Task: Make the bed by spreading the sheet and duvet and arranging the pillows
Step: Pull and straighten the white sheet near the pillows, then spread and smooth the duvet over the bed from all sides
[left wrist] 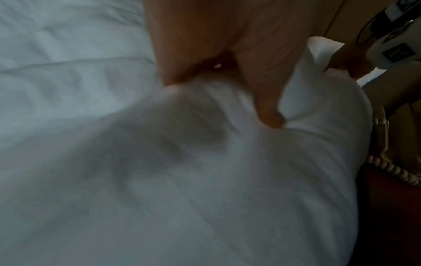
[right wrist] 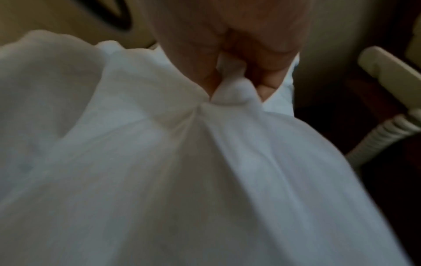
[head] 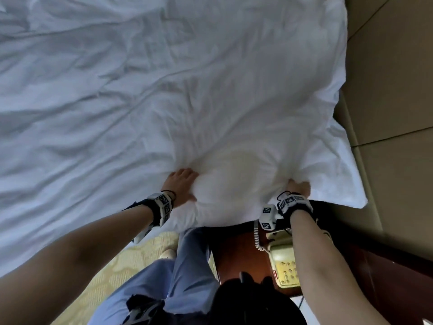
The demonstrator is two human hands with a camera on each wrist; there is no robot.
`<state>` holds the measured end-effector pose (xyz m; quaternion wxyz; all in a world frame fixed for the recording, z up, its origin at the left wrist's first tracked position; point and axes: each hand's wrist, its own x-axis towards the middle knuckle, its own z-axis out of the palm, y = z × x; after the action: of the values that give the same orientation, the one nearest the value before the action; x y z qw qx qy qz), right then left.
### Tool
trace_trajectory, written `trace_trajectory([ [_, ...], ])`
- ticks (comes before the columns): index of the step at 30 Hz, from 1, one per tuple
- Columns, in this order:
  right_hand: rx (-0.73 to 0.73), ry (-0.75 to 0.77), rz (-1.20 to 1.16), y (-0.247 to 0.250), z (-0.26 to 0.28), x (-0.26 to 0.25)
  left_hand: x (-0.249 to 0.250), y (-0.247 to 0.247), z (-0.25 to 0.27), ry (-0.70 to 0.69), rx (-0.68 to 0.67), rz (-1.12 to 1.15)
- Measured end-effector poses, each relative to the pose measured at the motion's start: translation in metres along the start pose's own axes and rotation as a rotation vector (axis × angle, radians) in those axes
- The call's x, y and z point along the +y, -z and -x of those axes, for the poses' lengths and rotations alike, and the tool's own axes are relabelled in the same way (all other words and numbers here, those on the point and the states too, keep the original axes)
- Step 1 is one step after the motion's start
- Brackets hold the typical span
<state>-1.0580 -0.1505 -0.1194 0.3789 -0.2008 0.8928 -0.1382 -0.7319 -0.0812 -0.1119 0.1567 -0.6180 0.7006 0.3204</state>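
Note:
A white pillow (head: pixel 246 137) lies at the right end of the bed against the padded headboard. My left hand (head: pixel 181 185) grips its near edge on the left, fingers sunk into the fabric (left wrist: pixel 268 115). My right hand (head: pixel 298 187) pinches a bunch of the pillowcase (right wrist: pixel 232 93) at the near right. The pillow's near edge bulges between the two hands. A creased white duvet (head: pixel 82 102) covers the bed to the left of the pillow.
A beige padded headboard (head: pixel 386 78) runs along the right. Below my right arm a dark wooden nightstand (head: pixel 234 252) carries a cream telephone (head: pixel 284 261) with a coiled cord. Yellowish patterned carpet (head: pixel 131 261) shows by my legs in blue trousers.

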Motion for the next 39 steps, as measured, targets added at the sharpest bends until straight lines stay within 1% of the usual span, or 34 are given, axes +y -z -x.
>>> trace_trajectory([
  [3,0.192,0.155,-0.028,0.016,0.017,-0.002,0.008,0.01,-0.002,0.081,0.061,0.128],
  [4,0.264,0.213,-0.036,0.024,0.025,0.004,0.01,0.014,0.002,0.089,0.066,0.162],
  [6,0.351,0.273,-0.047,0.041,0.046,0.019,0.015,0.016,0.014,0.08,0.042,0.21],
  [8,0.393,0.239,-0.037,0.061,0.065,0.034,0.023,0.012,0.033,0.059,-0.016,0.241],
  [9,0.382,0.203,-0.016,0.068,0.071,0.04,0.027,0.007,0.041,0.042,-0.038,0.234],
  [10,0.336,0.154,0.011,0.071,0.075,0.046,0.028,0.002,0.051,0.026,-0.045,0.218],
  [12,0.18,0.066,0.099,0.072,0.079,0.053,0.023,-0.008,0.071,-0.013,-0.054,0.213],
  [13,0.1,0.067,0.136,0.07,0.09,0.054,0.018,-0.013,0.087,-0.04,-0.064,0.206],
  [15,-0.029,0.133,0.205,0.06,0.119,0.051,0.003,-0.02,0.118,-0.064,-0.07,0.17],
  [17,-0.107,0.283,0.29,0.041,0.155,0.043,-0.018,-0.024,0.15,-0.023,-0.048,0.18],
  [19,-0.212,0.421,0.407,0.019,0.209,0.035,-0.051,-0.027,0.192,0.041,0.014,0.224],
  [21,-0.263,0.544,0.506,-0.004,0.25,0.03,-0.088,-0.028,0.232,0.119,0.084,0.295],
  [24,-0.353,0.635,0.579,-0.035,0.329,0.024,-0.147,-0.029,0.306,0.269,0.236,0.436],
  [27,-0.43,0.792,0.647,-0.074,0.395,0.021,-0.197,-0.034,0.382,0.415,0.409,0.576],
  [29,-0.463,0.862,0.684,-0.093,0.431,0.018,-0.22,-0.041,0.418,0.494,0.487,0.635],
  [31,-0.506,0.946,0.746,-0.121,0.473,0.017,-0.248,-0.051,0.461,0.589,0.573,0.695],
  [35,-0.598,1.116,0.831,-0.178,0.549,0.009,-0.299,-0.078,0.528,0.762,0.682,0.804],
  [37,-0.613,1.173,0.873,-0.205,0.577,0.005,-0.319,-0.089,0.548,0.827,0.694,0.836],
  [39,-0.647,1.224,0.926,-0.242,0.612,0.004,-0.345,-0.1,0.572,0.9,0.723,0.875],
])
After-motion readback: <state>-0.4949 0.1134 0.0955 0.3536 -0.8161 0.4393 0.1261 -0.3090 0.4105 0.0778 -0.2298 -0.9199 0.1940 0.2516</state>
